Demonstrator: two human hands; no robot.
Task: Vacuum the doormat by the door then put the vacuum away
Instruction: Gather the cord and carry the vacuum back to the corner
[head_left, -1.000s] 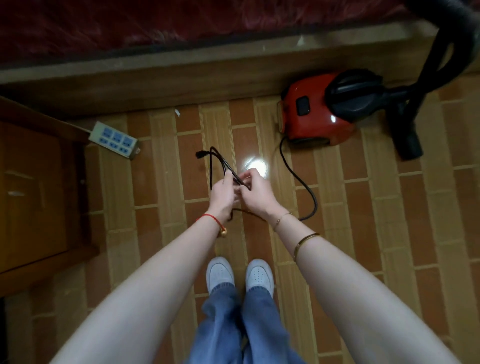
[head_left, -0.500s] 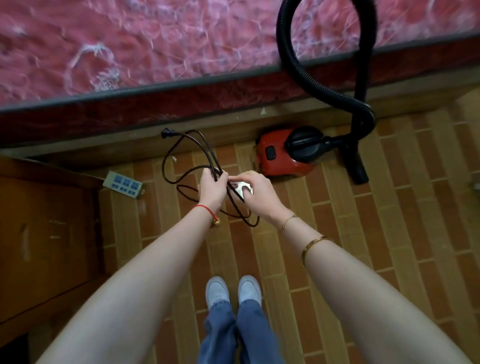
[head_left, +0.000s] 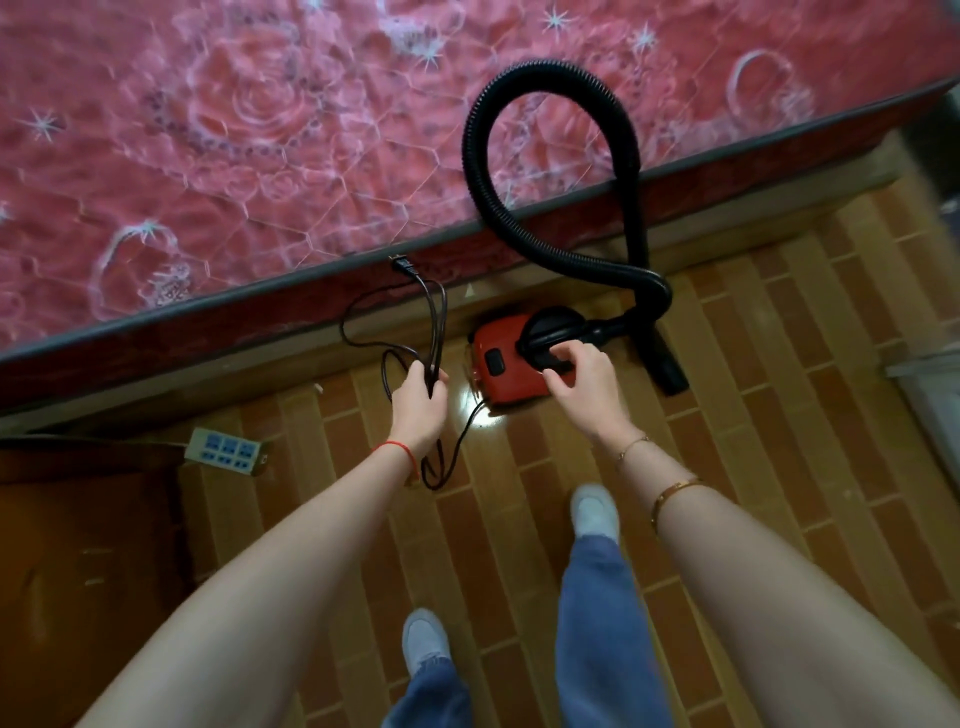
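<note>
— Beyond the fingers?
— Red patterned bed (head_left: 260, 130), black hose (head_left: 628, 130) looping over its edge.
— Vacuum?
— Red vacuum (head_left: 506, 369) on the floor, under the right hand (head_left: 584, 387); fingers curled onto its black handle.
— Cord?
— Coiled cord (head_left: 434, 332) gripped in left hand (head_left: 418, 410), plug (head_left: 402, 265) above the fingers.
— Power strip?
— Power strip (head_left: 223, 451), left of them.

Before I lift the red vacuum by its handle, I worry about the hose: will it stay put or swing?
Probably swing. The hose looks ribbed and flexible, arching in a tall loop over the mattress, so it should flop. Its rigid tube leans loose and may drag. The vacuum looks compact, likely light.
</note>
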